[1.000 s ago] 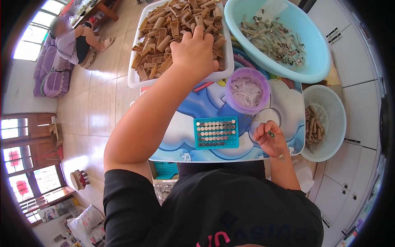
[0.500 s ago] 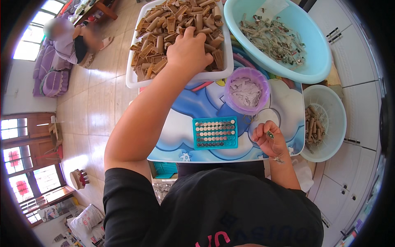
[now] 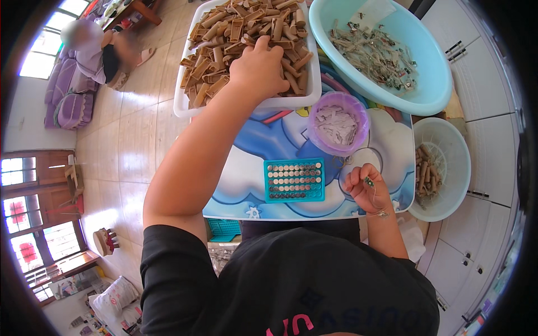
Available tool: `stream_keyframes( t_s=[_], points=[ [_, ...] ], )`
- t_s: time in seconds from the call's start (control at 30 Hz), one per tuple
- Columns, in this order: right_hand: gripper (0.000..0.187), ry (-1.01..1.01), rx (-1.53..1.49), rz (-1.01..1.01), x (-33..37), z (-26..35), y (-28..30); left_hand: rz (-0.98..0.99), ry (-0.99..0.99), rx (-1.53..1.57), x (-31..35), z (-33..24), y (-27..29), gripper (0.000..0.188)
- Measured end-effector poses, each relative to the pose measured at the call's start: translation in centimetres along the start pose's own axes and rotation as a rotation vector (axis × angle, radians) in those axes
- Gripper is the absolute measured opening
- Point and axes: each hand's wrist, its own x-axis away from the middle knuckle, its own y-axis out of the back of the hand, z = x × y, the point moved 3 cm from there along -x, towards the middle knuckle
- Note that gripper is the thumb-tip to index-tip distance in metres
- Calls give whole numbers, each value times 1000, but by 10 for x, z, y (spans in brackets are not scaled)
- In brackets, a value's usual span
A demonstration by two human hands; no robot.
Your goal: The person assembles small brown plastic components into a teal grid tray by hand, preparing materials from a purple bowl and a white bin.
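My left hand (image 3: 259, 70) reaches into a white tub (image 3: 315, 99) heaped with brown plastic casings (image 3: 238, 31). Its fingers are apart and bent down among the casings, with some fingertips hidden. Near the table's right front, my right hand (image 3: 367, 187) is closed, pinching a small green circuit board (image 3: 369, 182) with thin wires hanging toward the wrist. To the left of that hand lies a teal tray (image 3: 294, 200) with rows of small round silvery pieces (image 3: 294, 174). Behind the tray stands a purple-lined bowl (image 3: 365, 120) of pale strips (image 3: 336, 124).
A large light-blue basin (image 3: 443, 92) with wired small parts stands at the back right. Beside the patterned table (image 3: 241, 193), a pale basin (image 3: 457, 179) holds brown tubular pieces. White cabinets (image 3: 487, 73) line the right. A person (image 3: 92, 53) sits at the far left.
My left hand stays in the tub, shifted slightly, with some casings around it rearranged. The right hand keeps its hold on the circuit board. The view has shifted a little.
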Motion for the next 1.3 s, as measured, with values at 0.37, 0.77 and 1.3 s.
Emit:
stream_keyframes(
  t_s=[0.37,0.77,1.3],
  points=[
    [9,1,5,-13,2,0,1,-186,138,175,-3,17,14,49],
    [9,-11,2,-18,-2,-1,-1,-524,274,829,-19,56,5,47],
    [12,-19,46,-37,0,0,2,-173,548,1771,159,44,-5,40]
  ],
)
